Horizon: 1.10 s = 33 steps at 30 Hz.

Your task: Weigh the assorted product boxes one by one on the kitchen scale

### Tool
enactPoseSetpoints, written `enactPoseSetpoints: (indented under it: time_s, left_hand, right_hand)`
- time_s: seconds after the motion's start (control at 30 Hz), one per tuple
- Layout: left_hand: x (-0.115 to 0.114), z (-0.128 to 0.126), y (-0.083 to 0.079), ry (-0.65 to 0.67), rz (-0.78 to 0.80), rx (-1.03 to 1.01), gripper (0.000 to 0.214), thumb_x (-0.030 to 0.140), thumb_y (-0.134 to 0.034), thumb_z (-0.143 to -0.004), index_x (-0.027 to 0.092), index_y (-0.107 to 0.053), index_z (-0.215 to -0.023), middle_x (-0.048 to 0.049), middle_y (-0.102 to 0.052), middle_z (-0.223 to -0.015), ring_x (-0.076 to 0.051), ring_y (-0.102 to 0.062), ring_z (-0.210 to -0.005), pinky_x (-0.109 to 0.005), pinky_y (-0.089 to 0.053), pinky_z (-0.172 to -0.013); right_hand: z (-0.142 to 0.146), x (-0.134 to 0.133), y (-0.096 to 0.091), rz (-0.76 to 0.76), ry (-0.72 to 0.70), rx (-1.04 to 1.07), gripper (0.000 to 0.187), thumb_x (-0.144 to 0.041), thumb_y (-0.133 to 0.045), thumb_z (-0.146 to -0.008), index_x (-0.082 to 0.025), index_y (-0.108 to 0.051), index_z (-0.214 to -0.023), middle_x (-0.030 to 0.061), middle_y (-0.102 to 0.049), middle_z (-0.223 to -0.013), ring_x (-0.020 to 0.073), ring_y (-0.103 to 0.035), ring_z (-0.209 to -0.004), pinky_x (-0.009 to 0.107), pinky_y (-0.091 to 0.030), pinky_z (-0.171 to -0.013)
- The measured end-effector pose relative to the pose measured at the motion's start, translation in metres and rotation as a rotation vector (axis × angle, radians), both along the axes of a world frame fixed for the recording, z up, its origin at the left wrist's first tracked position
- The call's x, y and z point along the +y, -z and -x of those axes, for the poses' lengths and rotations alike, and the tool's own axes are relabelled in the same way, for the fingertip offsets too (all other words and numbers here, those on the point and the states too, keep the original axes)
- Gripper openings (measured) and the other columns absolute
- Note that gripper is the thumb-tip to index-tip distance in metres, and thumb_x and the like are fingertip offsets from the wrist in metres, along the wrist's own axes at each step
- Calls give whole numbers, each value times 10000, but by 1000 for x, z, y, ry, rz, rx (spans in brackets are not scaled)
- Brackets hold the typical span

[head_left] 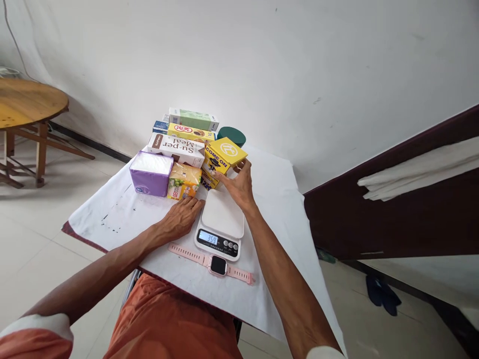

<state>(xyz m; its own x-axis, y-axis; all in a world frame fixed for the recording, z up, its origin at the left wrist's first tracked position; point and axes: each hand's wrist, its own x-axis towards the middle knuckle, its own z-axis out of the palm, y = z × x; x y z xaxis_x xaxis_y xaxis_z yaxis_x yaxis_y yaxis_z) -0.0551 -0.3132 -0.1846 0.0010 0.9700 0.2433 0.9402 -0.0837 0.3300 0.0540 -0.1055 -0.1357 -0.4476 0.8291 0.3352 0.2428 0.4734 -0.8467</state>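
Note:
My right hand [241,184] grips a yellow box [220,152] printed "COME ON", its thumb on the front and its fingers around the right side. The box is tilted, behind the white kitchen scale [223,212], and partly covers another yellow-and-dark item [209,180]. The scale's plate is bare and its lit display [208,237] appears to read 359. My left hand [184,217] lies on the cloth with fingers stretched, holding nothing, between the scale's left edge and an orange fruit-print pack [183,180]. A purple tissue pack [150,174] stands left of that pack.
Behind these stand a white "Su-per Meal" box [176,148], a yellow biscuit box [190,132], a green-and-white box [193,119], a blue box [160,126] and a green round lid [232,135]. A pink-strapped smartwatch [217,265] lies before the scale on the white cloth [277,199].

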Motion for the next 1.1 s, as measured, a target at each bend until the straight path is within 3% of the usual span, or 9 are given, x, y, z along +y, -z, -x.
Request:
enactPoseSetpoints:
  time_s: [0.1, 0.23, 0.4, 0.5, 0.63, 0.7, 0.8, 0.97, 1.1]
  left_hand:
    - [-2, 3, -1, -13, -23, 5, 418, 16, -437, -926, 147, -547, -1307, -127, -672, -1115, -267, -637, -1081, -405, -560, -938]
    - [-11, 1, -10, 9, -108, -47, 391, 73, -428, -1004, 156, -516, -1376, -119, -698, -1121, -245, -688, -1047, -370, -581, -895]
    - [-34, -11, -45, -97, -307, -57, 364, 233, -416, -1103, 185, -488, -1457, -138, -689, -1208, -234, -687, -1124, -385, -581, -978]
    - [-42, 1, -69, -391, -489, 27, 449, 310, -530, -1077, 190, -456, -1503, -183, -604, -1391, -290, -590, -1318, -486, -508, -1130]
    - [-46, 49, -90, -734, -518, -4, 911, 410, -848, -847, 136, -381, -1580, -248, -442, -1578, -402, -415, -1491, -601, -344, -1268]
    - [-49, 75, -94, -764, -379, -142, 1065, 436, -914, -749, 102, -360, -1594, -276, -453, -1579, -432, -418, -1501, -614, -341, -1270]
    - [-54, 98, -93, -700, -214, -281, 1051, 446, -913, -713, 155, -396, -1580, -235, -510, -1580, -440, -480, -1487, -618, -398, -1233]
    - [-71, 96, -91, -656, -262, -260, 879, 419, -884, -678, 244, -525, -1462, -153, -588, -1513, -404, -550, -1420, -584, -439, -1200]
    - [-98, 82, -92, -713, -355, -314, 695, 454, -871, -627, 226, -635, -1240, -102, -696, -1249, -325, -662, -1183, -474, -574, -992]
  right_hand:
    - [-31, -3, -2, 55, 34, 48, 1169, -611, -965, -530, -263, -419, -1503, 196, -494, -1549, 368, -568, -1353, 538, -594, -1003]
    - [-102, -8, 5, 101, 221, 119, 763, -673, -837, -722, -265, -550, -1299, 113, -670, -1296, 307, -677, -1197, 483, -639, -882]
    - [-161, -14, 36, 248, 301, 40, 488, -677, -740, -810, -235, -655, -998, 57, -720, -894, 251, -727, -806, 385, -602, -651]
    - [-164, -20, 44, 222, 299, 27, 400, -617, -707, -844, -235, -669, -960, 40, -723, -824, 224, -710, -723, 399, -594, -721]
    - [-159, -21, 42, 198, 256, -14, 353, -576, -676, -848, -235, -678, -940, 34, -724, -809, 215, -695, -695, 405, -568, -779]
    - [-159, -19, 42, 190, 251, -29, 356, -577, -669, -829, -236, -679, -929, 35, -726, -812, 218, -692, -679, 405, -559, -768]
    - [-160, -18, 44, 166, 230, -40, 351, -575, -646, -825, -238, -672, -921, 38, -727, -817, 223, -690, -670, 407, -555, -760]
    - [-158, -19, 46, 80, 211, -76, 280, -521, -618, -852, -246, -655, -891, 48, -731, -824, 228, -680, -720, 399, -545, -789]
    - [-157, -19, 44, 41, 184, -76, 218, -467, -607, -855, -251, -634, -857, 47, -732, -813, 221, -668, -731, 372, -534, -760]
